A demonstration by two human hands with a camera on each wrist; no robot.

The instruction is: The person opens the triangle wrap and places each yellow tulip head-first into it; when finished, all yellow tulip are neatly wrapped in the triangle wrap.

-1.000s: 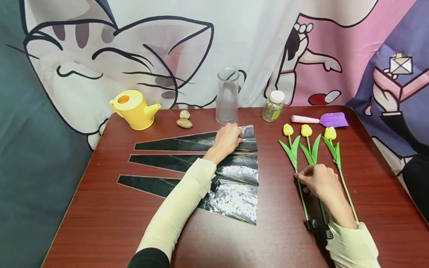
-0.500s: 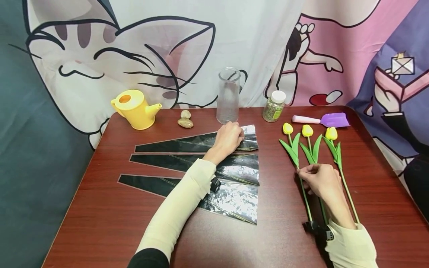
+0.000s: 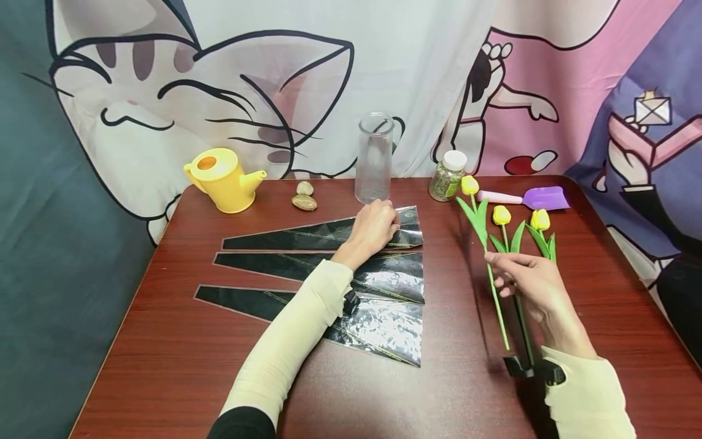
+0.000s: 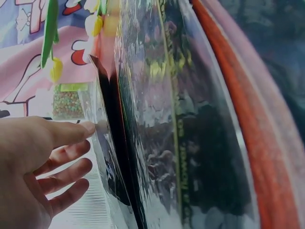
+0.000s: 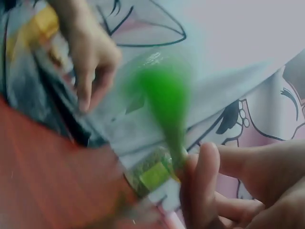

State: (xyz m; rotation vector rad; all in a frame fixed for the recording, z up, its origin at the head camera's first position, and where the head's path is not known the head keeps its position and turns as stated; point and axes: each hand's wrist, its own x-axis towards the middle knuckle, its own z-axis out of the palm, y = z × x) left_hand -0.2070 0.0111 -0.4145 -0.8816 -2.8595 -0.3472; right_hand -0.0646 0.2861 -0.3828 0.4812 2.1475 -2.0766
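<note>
- Right hand (image 3: 526,283) pinches the green stem of a yellow artificial tulip (image 3: 478,225), holding it tilted above the dark red wooden table (image 3: 164,341)
- Left hand (image 3: 375,225), fingers relaxed, rests on the farthest black and clear plastic flower sleeve (image 3: 307,235), well apart from the tulip
</note>
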